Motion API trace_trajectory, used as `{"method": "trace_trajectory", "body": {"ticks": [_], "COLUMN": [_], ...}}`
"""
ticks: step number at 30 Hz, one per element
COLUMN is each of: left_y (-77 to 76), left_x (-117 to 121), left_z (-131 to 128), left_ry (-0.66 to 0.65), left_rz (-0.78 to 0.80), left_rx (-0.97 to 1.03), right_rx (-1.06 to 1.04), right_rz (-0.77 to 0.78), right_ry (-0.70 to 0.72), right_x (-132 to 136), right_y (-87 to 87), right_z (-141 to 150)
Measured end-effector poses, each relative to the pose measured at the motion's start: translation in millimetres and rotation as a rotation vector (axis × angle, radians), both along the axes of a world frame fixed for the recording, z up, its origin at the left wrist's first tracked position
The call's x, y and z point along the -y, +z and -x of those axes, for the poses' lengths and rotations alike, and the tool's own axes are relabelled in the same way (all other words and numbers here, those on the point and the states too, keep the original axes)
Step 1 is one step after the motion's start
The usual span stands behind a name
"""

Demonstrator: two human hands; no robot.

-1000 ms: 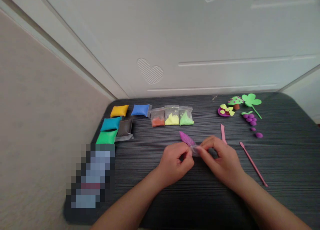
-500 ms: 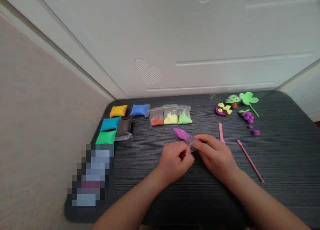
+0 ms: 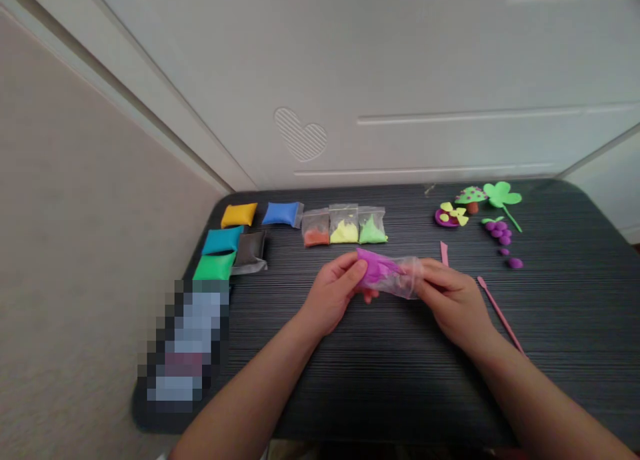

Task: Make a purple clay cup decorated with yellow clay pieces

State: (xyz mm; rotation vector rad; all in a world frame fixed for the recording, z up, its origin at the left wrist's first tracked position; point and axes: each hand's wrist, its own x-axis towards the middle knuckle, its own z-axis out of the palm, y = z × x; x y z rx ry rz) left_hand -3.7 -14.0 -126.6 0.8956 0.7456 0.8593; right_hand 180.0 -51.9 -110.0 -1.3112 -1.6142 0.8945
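Both my hands hold a small clear plastic bag with purple clay [image 3: 387, 273] just above the dark striped table [image 3: 565, 313]. My left hand [image 3: 334, 290] pinches the bag's purple end between thumb and fingers. At the clear end, my right hand [image 3: 453, 297] grips it with fingers closed. The bag lies sideways between the two hands.
Bags of clay lie at the back left: yellow [image 3: 239, 215], blue [image 3: 283, 213], teal [image 3: 223, 241], dark brown [image 3: 250, 250], green [image 3: 215, 267], then orange, yellow and light green ones [image 3: 344, 227]. Clay figures [image 3: 480, 210] sit at the back right. Two pink tools [image 3: 500, 317] lie by my right hand.
The bag was pinched at one end and pointed away from me. It is now turned sideways, with my left hand moved up onto its purple end and my right hand on the clear end.
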Motion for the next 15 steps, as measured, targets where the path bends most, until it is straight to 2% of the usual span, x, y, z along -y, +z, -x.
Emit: {"method": "trace_trajectory", "body": {"ticks": [3,6,12,15], "left_y": [2.4,2.0,-2.0,-2.8], "left_x": [0.7,0.8,-0.5,-0.1], "left_z": [0.1,1.8,2.1,-1.0], "left_ry": [0.019,-0.017,-0.058,-0.012], "left_rz": [0.047,0.033,-0.062,-0.047], "left_rx": [0.04,0.028,-0.111,-0.084], "right_rx": [0.039,0.105,0.162,0.184], "right_rz": [-0.02,-0.077,-0.115,-0.114], "right_ry": [-0.049,-0.062,-0.016,-0.003], "right_x": [0.7,1.5,-1.6,-2.9], "right_y": [-3.2,-4.5,-4.2,-3.1], "right_z": [0.6,0.4,-1.1,-1.1]}}
